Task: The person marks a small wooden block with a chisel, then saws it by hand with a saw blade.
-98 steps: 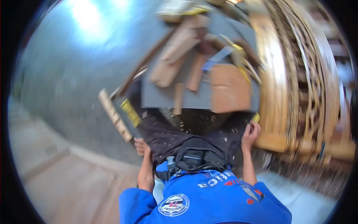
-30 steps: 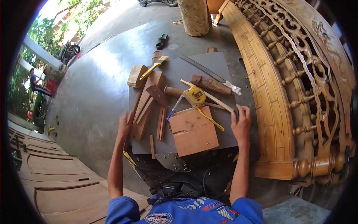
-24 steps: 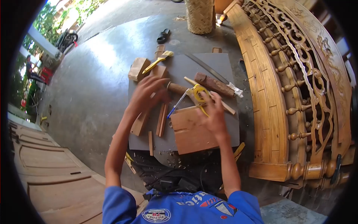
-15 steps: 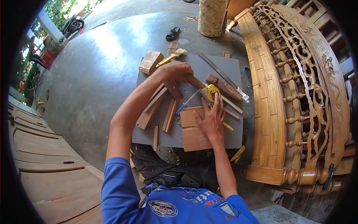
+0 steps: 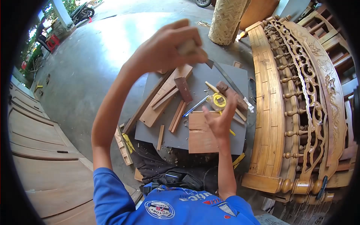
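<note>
My left hand (image 5: 168, 48) is raised over the far side of the grey work board (image 5: 150, 131), its fingers closed around a wooden handle (image 5: 187, 47); the rest of that tool is mostly hidden. My right hand (image 5: 223, 122) has its thumb and fingers apart, over the right part of a flat square wooden piece (image 5: 200, 137). Just beyond its thumb lies a yellow tape measure (image 5: 218, 100). A blue pen (image 5: 195, 106) rests left of the tape. A dark reddish wood block (image 5: 231, 93) sits behind the fingers, partly covered.
Wooden strips (image 5: 178, 115) and a long board (image 5: 157, 107) lie on the left of the work board. A long metal tool (image 5: 228, 79) crosses its far right. Carved wooden furniture (image 5: 268, 112) stands at right, panels (image 5: 41, 142) at left, a woven roll (image 5: 227, 22) beyond. One person stands far left.
My left hand has risen off the work area with the wooden handle. My right hand has drawn back slightly from the tape measure, fingers lifted. The whole view has shifted a little.
</note>
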Tool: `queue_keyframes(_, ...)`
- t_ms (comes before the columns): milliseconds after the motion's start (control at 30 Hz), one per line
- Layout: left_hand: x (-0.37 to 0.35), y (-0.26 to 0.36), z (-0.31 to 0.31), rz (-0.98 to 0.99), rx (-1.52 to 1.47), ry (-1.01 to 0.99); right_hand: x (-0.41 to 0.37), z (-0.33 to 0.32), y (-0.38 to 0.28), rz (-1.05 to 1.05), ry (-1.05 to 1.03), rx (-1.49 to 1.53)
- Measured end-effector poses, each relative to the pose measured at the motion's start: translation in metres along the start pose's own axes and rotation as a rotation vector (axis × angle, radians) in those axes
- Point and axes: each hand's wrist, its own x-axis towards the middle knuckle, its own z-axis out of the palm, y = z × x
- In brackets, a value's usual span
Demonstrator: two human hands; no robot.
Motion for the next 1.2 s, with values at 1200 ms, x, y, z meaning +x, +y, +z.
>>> queue_keyframes(1200, -0.169, 0.041, 0.150, -1.129, -1.029, 0.309, -0.069, -0.046, -0.013, 0.316, 0.115, 1.041)
